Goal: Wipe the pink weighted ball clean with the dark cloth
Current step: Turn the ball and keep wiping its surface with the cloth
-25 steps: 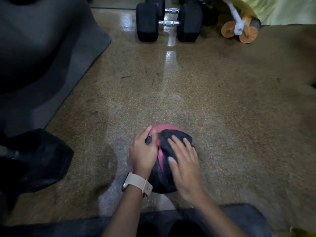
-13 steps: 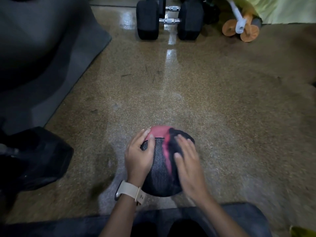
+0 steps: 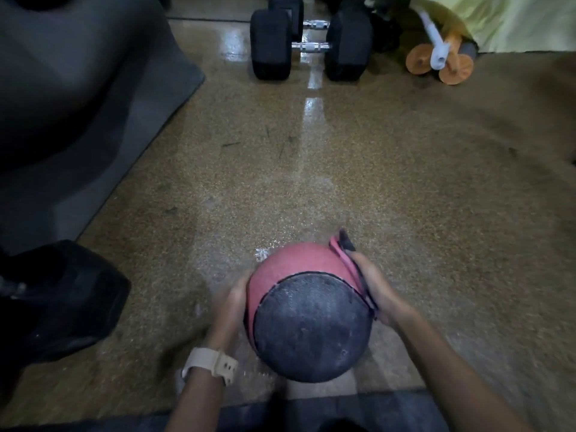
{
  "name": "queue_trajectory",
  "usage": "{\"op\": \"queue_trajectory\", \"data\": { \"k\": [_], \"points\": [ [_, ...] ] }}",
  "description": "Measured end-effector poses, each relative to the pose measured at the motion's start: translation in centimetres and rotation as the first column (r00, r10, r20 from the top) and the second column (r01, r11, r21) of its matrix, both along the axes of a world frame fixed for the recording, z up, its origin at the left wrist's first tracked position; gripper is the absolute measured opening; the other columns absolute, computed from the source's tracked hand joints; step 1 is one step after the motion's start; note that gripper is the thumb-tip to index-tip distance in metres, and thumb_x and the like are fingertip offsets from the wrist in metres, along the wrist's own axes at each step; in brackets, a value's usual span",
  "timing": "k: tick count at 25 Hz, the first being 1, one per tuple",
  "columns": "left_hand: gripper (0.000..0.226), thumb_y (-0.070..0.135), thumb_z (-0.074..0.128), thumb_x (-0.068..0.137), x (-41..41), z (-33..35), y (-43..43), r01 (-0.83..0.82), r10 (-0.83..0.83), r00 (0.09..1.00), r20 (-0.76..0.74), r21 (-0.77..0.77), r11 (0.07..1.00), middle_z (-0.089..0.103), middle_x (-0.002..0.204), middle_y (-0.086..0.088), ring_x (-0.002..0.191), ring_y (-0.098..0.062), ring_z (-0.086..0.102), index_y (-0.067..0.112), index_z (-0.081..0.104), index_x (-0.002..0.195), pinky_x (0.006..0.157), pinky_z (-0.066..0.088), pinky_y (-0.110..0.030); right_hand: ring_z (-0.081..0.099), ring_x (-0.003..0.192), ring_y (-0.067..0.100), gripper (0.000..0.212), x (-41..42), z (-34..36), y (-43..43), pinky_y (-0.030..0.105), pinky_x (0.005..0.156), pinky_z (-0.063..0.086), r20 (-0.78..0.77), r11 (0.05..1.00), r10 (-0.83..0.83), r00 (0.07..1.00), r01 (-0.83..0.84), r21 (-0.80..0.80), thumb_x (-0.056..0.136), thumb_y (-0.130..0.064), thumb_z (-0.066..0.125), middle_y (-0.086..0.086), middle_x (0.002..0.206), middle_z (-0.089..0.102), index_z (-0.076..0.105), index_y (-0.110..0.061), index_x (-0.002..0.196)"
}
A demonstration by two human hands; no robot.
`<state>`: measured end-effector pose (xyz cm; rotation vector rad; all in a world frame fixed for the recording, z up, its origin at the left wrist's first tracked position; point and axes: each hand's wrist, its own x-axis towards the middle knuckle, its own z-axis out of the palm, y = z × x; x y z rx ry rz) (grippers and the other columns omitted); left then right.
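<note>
The weighted ball [image 3: 296, 265] is pink on its far part and has a rough black panel facing me. It sits between both hands, low in the middle of the view. My left hand [image 3: 230, 304], with a beige watch on the wrist, cups the ball's left side. My right hand [image 3: 378, 289] holds the dark cloth [image 3: 346, 244] flat against the ball's right side. The cloth shows only as a thin folded strip with a pink edge, sticking out past the fingertips.
The floor is speckled brown and shiny. Black dumbbells [image 3: 308, 48] and an orange-wheeled roller [image 3: 439, 62] lie at the far end. A grey mat [image 3: 78, 104] covers the left side, with a black weight [image 3: 62, 300] near my left arm. A dark mat [image 3: 374, 410] lies under my arms.
The ball has turned so its black panel faces me, and it looks nearer. My right hand slid with the cloth from the top to the right side. My left hand dropped to the left side.
</note>
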<state>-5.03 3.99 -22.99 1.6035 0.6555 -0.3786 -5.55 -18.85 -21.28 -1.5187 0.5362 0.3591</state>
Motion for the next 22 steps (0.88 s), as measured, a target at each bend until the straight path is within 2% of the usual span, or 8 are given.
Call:
{"op": "queue_trajectory", "data": {
  "k": [2, 4, 8, 11, 14, 16, 19, 22],
  "points": [
    [0.045, 0.046, 0.049, 0.101, 0.0, -0.9, -0.2, -0.083, -0.005, 0.941, -0.338, -0.246, 0.966, 0.069, 0.066, -0.006, 0.059, -0.02, 0.064, 0.015, 0.07, 0.076, 0.052, 0.048, -0.023, 0.065, 0.108, 0.018, 0.045, 0.6, -1.1, -1.9, 0.036, 0.091, 0.051, -0.123, 0.969, -0.026, 0.992, 0.055, 0.239, 0.084, -0.053, 0.051, -0.003, 0.121, 0.068, 0.067, -0.025, 0.116],
    [0.051, 0.05, 0.044, 0.1, 0.0, -1.4, -1.3, -0.201, 0.023, 0.905, -0.426, -0.38, 0.903, 0.072, 0.077, -0.014, 0.07, -0.027, 0.066, 0.008, 0.073, 0.095, 0.057, 0.051, -0.029, 0.066, 0.102, 0.012, 0.041, 0.6, -2.2, -2.6, 0.03, 0.084, 0.049, -0.168, 0.943, -0.07, 0.983, 0.12, 0.31, 0.092, -0.044, 0.042, -0.005, 0.116, 0.07, 0.063, -0.023, 0.12],
    [0.05, 0.042, 0.042, 0.103, 1.1, 0.3, -2.5, -0.122, 0.013, 0.958, -0.288, -0.365, 0.923, 0.078, 0.077, -0.009, 0.07, -0.023, 0.072, 0.006, 0.076, 0.101, 0.065, 0.046, -0.032, 0.06, 0.117, 0.014, 0.041, 0.7, -4.1, -3.1, 0.031, 0.096, 0.046, -0.157, 0.905, -0.118, 0.981, 0.171, 0.389, 0.099, -0.036, 0.029, -0.005, 0.132, 0.062, 0.057, -0.028, 0.127],
    [0.054, 0.06, 0.052, 0.09, 2.3, 0.9, -1.6, -0.074, 0.04, 0.987, -0.155, -0.223, 0.972, 0.08, 0.096, -0.006, 0.087, -0.017, 0.075, 0.015, 0.08, 0.1, 0.085, 0.053, -0.036, 0.069, 0.096, 0.005, 0.039, 1.9, -4.0, -1.5, 0.024, 0.072, 0.056, -0.153, 0.894, -0.117, 0.981, 0.171, 0.415, 0.102, -0.039, 0.021, -0.016, 0.11, 0.07, 0.056, -0.035, 0.116],
    [0.066, 0.072, 0.051, 0.082, 2.5, 1.4, -0.8, 0.124, -0.13, 0.991, 0.03, 0.162, 0.979, 0.063, 0.14, 0.008, 0.136, -0.018, 0.054, 0.031, 0.067, 0.132, 0.121, 0.032, -0.04, 0.069, 0.095, 0.009, 0.032, 2.5, -2.0, 0.2, 0.025, 0.073, 0.055, -0.057, 0.959, -0.028, 0.998, 0.043, 0.281, 0.094, -0.054, 0.036, -0.013, 0.111, 0.068, 0.06, -0.044, 0.112],
    [0.057, 0.056, 0.038, 0.099, 2.5, 2.1, -2.3, 0.238, -0.301, 0.948, 0.105, 0.397, 0.886, 0.052, 0.152, 0.006, 0.145, -0.019, 0.042, 0.027, 0.055, 0.145, 0.12, 0.026, -0.033, 0.069, 0.095, 0.023, 0.028, 2.1, -0.5, 1.0, 0.023, 0.076, 0.052, 0.043, 0.999, 0.03, 0.999, -0.031, 0.022, 0.088, -0.055, 0.052, 0.003, 0.111, 0.07, 0.067, -0.043, 0.108],
    [0.067, 0.054, 0.025, 0.087, 1.4, 3.0, -4.5, 0.214, -0.389, 0.896, 0.215, 0.559, 0.801, 0.061, 0.143, 0.006, 0.134, -0.022, 0.052, 0.027, 0.062, 0.136, 0.112, 0.042, -0.043, 0.054, 0.117, 0.013, 0.034, 0.5, 1.4, 3.7, 0.016, 0.097, 0.037, 0.325, 0.735, 0.357, 0.876, -0.048, -0.677, 0.094, -0.045, 0.044, -0.008, 0.129, 0.06, 0.06, -0.038, 0.125],
    [0.066, 0.054, 0.027, 0.088, -0.4, 2.3, -4.9, 0.162, -0.41, 0.859, 0.306, 0.597, 0.786, 0.066, 0.137, 0.003, 0.13, -0.025, 0.058, 0.024, 0.068, 0.13, 0.105, 0.047, -0.05, 0.056, 0.115, 0.021, 0.039, 3.5, 2.8, 4.9, 0.037, 0.096, 0.044, 0.106, 0.579, 0.582, 0.807, -0.319, -0.75, 0.093, -0.042, 0.037, -0.001, 0.126, 0.062, 0.06, -0.029, 0.122]
  ]
}}
